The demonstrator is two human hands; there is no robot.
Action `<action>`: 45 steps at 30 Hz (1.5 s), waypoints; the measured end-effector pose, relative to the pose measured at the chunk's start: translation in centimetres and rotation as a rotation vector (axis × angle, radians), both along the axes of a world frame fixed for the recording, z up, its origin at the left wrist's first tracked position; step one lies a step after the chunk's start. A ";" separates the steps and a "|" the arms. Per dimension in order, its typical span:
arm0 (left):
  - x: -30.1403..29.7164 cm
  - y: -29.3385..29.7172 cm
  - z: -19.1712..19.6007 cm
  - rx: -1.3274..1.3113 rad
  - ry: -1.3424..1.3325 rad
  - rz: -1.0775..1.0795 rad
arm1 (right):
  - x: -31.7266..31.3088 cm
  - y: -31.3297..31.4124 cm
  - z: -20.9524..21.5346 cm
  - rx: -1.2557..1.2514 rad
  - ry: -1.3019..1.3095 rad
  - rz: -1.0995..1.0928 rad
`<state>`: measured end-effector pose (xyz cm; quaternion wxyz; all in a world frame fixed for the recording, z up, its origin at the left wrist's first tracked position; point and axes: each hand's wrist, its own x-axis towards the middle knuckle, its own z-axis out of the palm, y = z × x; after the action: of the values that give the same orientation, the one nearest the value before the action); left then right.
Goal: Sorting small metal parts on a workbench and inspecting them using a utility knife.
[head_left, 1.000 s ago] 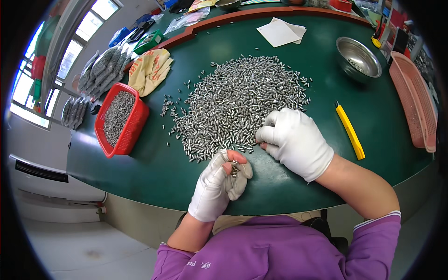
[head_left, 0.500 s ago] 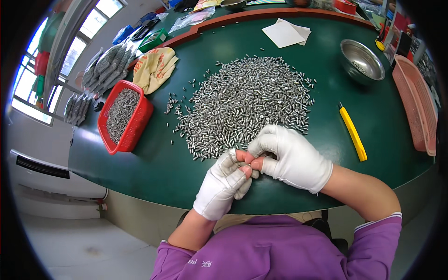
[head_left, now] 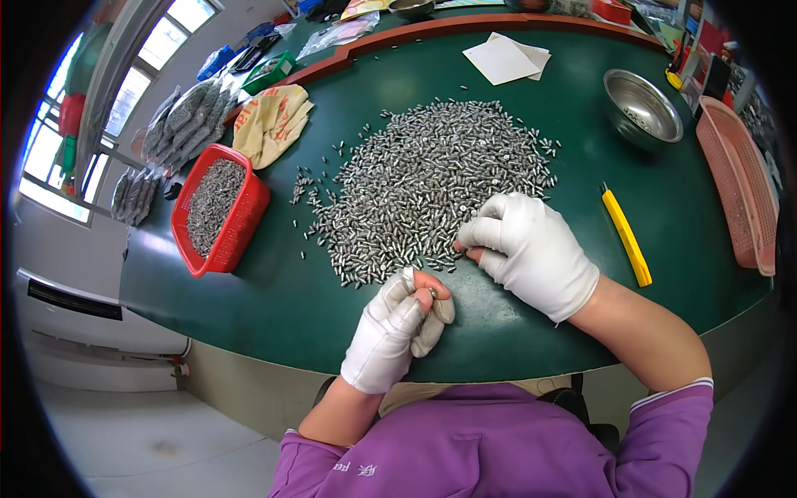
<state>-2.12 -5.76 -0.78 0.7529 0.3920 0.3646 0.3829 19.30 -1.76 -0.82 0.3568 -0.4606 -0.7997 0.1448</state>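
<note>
A wide heap of small silvery metal parts, short and pointed like little pins, covers the middle of the green table. My left hand, in a white glove with bare thumb and fingertip, pinches one small metal part below the heap's near edge. Up and to the right, my right hand, gloved the same way, has its thumb and forefinger together at the heap's near right edge. Whatever those fingertips hold, if anything, is too small and hidden to make out.
Left of the heap, a red basket holds more small parts, beside a beige cloth bag. On the right lie a yellow utility knife, a steel bowl and a pink basket. White cards lie at the back.
My hands have come apart. The right hand has moved up to the heap's edge, while the left stays low and keeps its pinch on a small metal part.
</note>
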 end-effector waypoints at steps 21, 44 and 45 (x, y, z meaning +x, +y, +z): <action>0.1 0.2 -0.1 -0.019 0.050 -0.080 | -1.4 -1.2 0.5 -0.109 0.229 0.263; -0.2 -0.2 0.4 -0.082 0.045 0.015 | -1.3 -0.9 -0.8 0.084 -0.298 0.060; -0.3 -0.2 0.2 -0.081 0.073 0.024 | -1.3 -1.0 -0.7 0.085 -0.299 0.059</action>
<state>-2.39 -5.99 -0.54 0.7497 0.3705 0.4116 0.3623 17.97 -2.73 -1.54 0.2486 -0.4378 -0.8625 0.0512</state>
